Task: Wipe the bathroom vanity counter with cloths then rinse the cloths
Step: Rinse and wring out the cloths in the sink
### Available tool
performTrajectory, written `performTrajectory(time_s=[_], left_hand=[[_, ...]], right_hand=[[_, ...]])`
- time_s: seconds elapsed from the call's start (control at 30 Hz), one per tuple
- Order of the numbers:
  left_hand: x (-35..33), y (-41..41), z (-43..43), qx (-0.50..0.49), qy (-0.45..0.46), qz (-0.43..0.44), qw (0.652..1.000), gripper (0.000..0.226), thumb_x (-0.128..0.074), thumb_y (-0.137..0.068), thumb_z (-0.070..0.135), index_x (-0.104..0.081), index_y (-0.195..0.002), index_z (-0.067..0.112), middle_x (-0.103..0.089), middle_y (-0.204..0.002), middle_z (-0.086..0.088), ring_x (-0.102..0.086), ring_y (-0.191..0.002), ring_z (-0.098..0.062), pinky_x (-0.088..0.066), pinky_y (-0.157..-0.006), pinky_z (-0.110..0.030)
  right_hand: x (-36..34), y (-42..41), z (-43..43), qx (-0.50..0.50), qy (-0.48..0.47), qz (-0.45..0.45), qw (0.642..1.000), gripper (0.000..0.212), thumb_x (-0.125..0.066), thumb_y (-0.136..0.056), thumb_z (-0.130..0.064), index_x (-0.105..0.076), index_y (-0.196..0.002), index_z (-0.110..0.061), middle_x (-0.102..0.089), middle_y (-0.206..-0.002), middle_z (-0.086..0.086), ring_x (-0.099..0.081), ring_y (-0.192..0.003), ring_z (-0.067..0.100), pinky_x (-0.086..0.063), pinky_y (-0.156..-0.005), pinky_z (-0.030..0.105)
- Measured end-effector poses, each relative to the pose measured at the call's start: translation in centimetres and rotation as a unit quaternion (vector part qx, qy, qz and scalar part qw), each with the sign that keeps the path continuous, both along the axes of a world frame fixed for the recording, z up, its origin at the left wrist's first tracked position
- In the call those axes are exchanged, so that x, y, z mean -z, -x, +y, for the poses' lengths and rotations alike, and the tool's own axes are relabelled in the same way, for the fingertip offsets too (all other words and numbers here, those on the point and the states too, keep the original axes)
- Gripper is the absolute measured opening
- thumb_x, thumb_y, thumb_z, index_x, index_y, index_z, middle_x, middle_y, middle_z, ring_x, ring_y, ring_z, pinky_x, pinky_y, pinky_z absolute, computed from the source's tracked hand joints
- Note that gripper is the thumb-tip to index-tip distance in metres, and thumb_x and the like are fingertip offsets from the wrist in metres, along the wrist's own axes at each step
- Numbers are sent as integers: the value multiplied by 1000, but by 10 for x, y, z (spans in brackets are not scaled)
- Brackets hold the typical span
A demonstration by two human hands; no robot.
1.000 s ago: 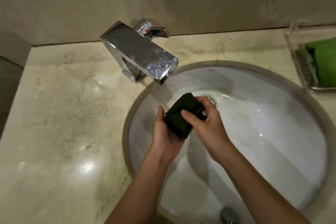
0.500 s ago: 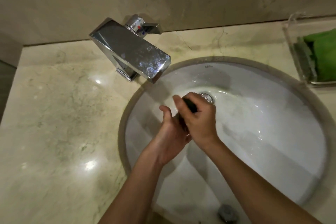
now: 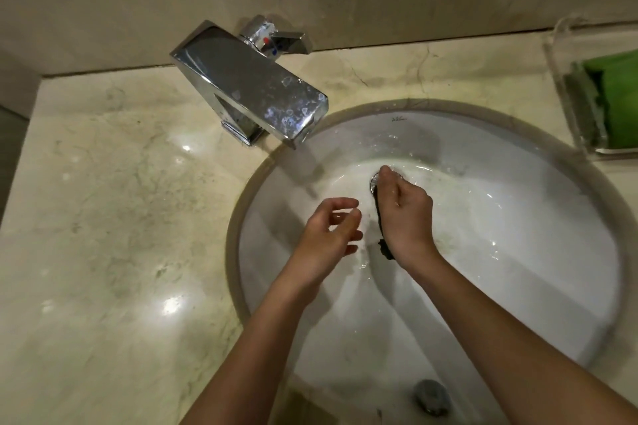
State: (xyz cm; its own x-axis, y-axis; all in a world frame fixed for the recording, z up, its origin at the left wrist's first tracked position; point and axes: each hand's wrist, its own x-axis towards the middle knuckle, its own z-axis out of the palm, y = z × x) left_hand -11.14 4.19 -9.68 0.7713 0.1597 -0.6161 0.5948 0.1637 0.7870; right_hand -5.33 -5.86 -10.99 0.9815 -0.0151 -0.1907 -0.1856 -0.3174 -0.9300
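Note:
A dark green cloth (image 3: 385,248) is squeezed inside my right hand (image 3: 405,214), low in the white sink (image 3: 518,252) near the drain. Only a thin dark edge and a small tail of the cloth show along the hand's left side. My left hand (image 3: 331,235) hovers just left of it over the basin, fingers loosely curled, holding nothing. The two hands are a small gap apart.
A chrome faucet (image 3: 248,86) juts over the sink's upper left rim, no stream visible. The marble counter (image 3: 103,235) spreads to the left. A clear tray (image 3: 573,114) with a bright green cloth (image 3: 618,97) sits at the right edge. The overflow hole (image 3: 431,397) is at the near wall.
Both hands held the cloth together before. My left hand has let go and moved left; my right hand has closed round the cloth and dropped toward the drain.

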Motion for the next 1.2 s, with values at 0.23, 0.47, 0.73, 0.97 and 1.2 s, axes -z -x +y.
performTrajectory(time_s=[0.23,0.47,0.73,0.97,1.2], left_hand=[[-2,-1,-2,27,103,39,994,35,-54,-94,31,-55,-122,11,-66,-104,-5,-67,-83,-14,-53,-72,-25],[-10,1,6,44,71,-15,996,34,-54,-81,49,-63,-104,26,-67,-98,5,-62,-90,-7,-45,-73,-19],[-10,-1,19,97,-176,-106,974,15,-62,-89,27,-59,-96,13,-60,-73,-6,-60,-58,-24,-50,-49,-35],[-35,-5,39,139,-11,-132,981,24,-56,-89,23,-59,-109,10,-64,-88,1,-65,-79,-13,-56,-68,-27],[-54,-9,36,197,23,-128,972,28,-58,-84,29,-60,-109,16,-63,-83,-2,-58,-69,-14,-45,-54,-21]], right_hand=[[-12,0,0,-37,-182,201,962,50,-43,-88,-55,-58,-109,-13,-59,-101,3,-56,-93,11,-45,-87,31],[-16,2,-23,-106,-288,183,934,22,-38,-97,-29,-52,-110,-18,-51,-110,9,-53,-103,21,-45,-88,35],[-24,-6,-32,-179,-86,83,977,16,-52,-94,-28,-64,-99,-19,-62,-94,2,-59,-86,12,-47,-67,18],[-17,-5,-54,-370,186,-55,909,63,-67,-80,-25,-39,-136,-31,-34,-132,-6,-28,-122,12,-28,-100,27],[-21,2,-19,-306,-132,66,940,54,-67,-76,6,-54,-118,-26,-61,-108,-4,-60,-90,15,-52,-76,37]])
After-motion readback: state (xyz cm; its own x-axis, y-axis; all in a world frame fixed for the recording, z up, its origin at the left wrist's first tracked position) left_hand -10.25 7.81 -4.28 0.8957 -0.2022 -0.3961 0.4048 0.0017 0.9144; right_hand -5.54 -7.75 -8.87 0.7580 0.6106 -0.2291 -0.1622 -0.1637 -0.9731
